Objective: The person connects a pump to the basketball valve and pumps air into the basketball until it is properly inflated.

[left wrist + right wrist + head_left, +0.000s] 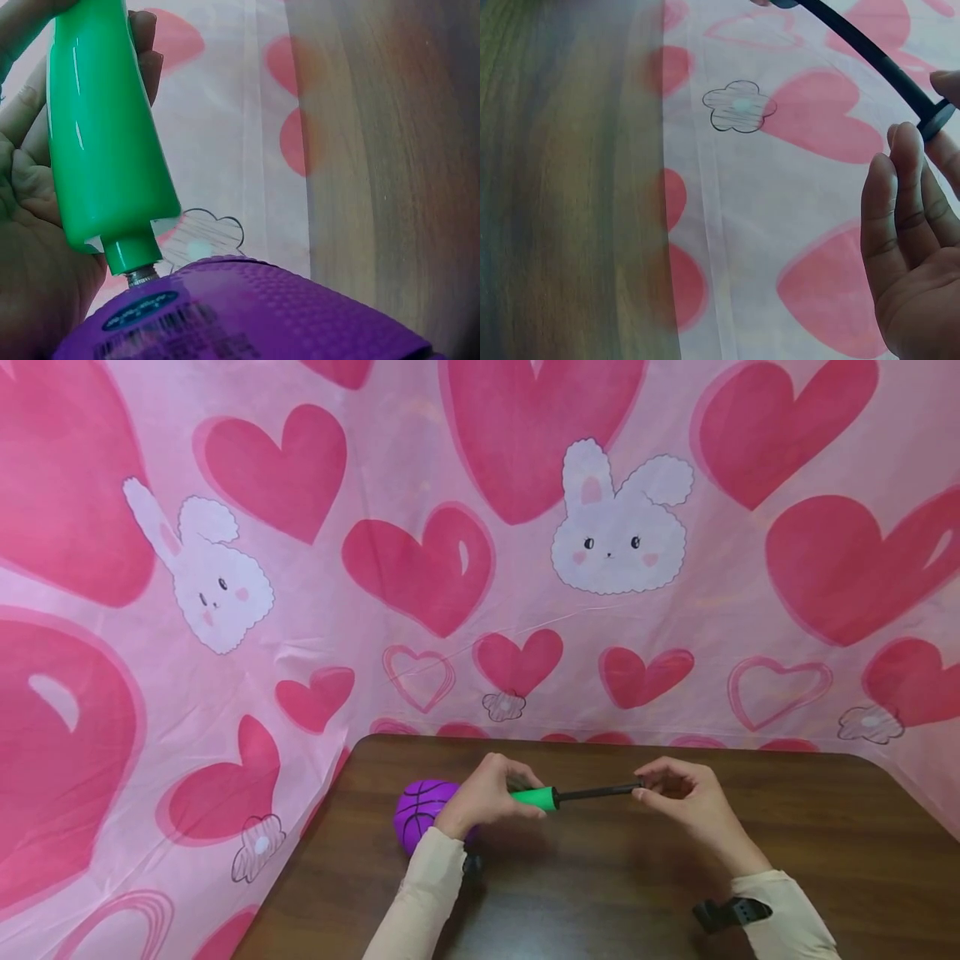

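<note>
A small hand pump has a green barrel and a thin black plunger rod, drawn out long to the right. My left hand grips the barrel, thumb below and fingers above. With thumb and fingertips, my right hand pinches the far end of the rod; the right wrist view shows a flat black end cap at the fingertips. A purple ball with black basketball lines sits behind my left wrist, partly hidden. In the left wrist view, the metal tip of the pump meets the ball's surface near a dark oval label.
Beneath the hands is a dark brown wooden table with rounded far corners. A pink cloth with hearts and rabbit faces hangs behind it and along the left side. Black straps sit at both wrists.
</note>
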Motion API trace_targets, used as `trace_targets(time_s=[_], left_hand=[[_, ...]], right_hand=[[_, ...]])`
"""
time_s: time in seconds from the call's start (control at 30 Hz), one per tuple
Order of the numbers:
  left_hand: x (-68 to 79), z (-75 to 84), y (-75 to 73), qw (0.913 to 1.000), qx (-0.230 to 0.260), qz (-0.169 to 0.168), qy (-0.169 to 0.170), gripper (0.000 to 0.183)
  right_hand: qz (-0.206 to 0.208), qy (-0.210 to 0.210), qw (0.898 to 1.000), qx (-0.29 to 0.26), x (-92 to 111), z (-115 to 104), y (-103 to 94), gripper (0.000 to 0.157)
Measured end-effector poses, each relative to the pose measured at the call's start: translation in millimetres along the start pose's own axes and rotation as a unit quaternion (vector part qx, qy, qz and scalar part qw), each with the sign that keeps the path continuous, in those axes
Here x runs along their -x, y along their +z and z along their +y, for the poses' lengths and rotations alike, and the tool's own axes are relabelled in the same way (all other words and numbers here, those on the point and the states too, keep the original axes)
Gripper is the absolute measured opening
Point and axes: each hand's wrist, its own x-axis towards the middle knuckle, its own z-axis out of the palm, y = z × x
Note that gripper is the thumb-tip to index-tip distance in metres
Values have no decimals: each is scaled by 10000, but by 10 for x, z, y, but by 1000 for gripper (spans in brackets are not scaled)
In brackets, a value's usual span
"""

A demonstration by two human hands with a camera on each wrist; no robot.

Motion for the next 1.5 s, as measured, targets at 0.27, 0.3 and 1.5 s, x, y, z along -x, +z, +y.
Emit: trace_targets(time_s=[0.27, 0.3, 1.5], left_hand=[[0, 23, 0, 10000, -12, -10, 43, 26], [1, 27, -2, 10000, -23, -3, 49, 26], [-20, 75, 185, 9991, -216, -218, 282, 26]], right_hand=[[107, -52, 9999, -27, -4, -13, 0, 23], [129, 19, 9999, 3, -1, -17, 4, 22], [-291, 323, 9989, -176, 49, 107, 646, 21]])
